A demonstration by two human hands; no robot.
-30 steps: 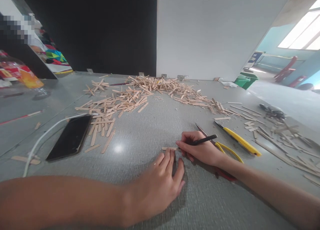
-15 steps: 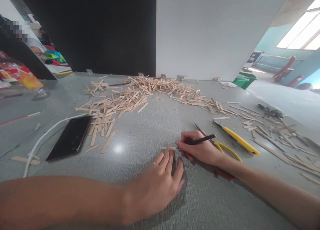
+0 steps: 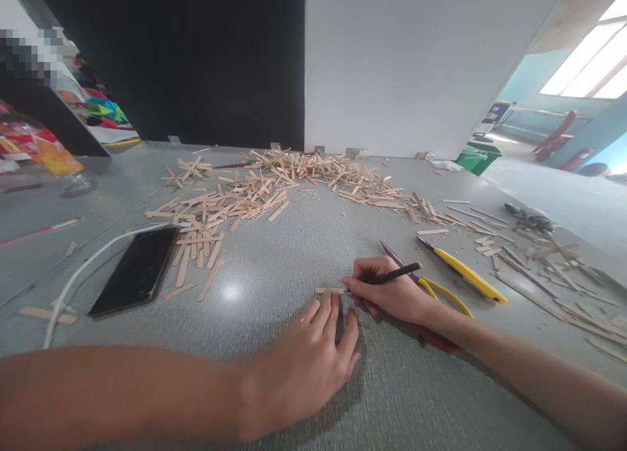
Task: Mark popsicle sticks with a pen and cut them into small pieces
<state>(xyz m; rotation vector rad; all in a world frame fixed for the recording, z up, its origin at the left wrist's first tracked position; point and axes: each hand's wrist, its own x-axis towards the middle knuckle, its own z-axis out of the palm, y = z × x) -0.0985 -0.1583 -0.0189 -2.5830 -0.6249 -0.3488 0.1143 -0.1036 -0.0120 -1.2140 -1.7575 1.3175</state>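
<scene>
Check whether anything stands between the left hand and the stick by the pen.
Nothing visible does: the left hand touches the wooden stick. The right hand, holding the black pen, is at its visible right end.

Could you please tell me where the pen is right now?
In the head view, the pen is right of centre, held in the right hand, with a stick just to its left.

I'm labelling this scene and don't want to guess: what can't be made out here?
All in the head view:
Wooden stick: its full length, hidden by the right hand; any marks, too small.
Black pen: its lower part, behind the right hand.
Pliers: partly covered by the right hand.
Bottle: label writing, blurred.
</scene>
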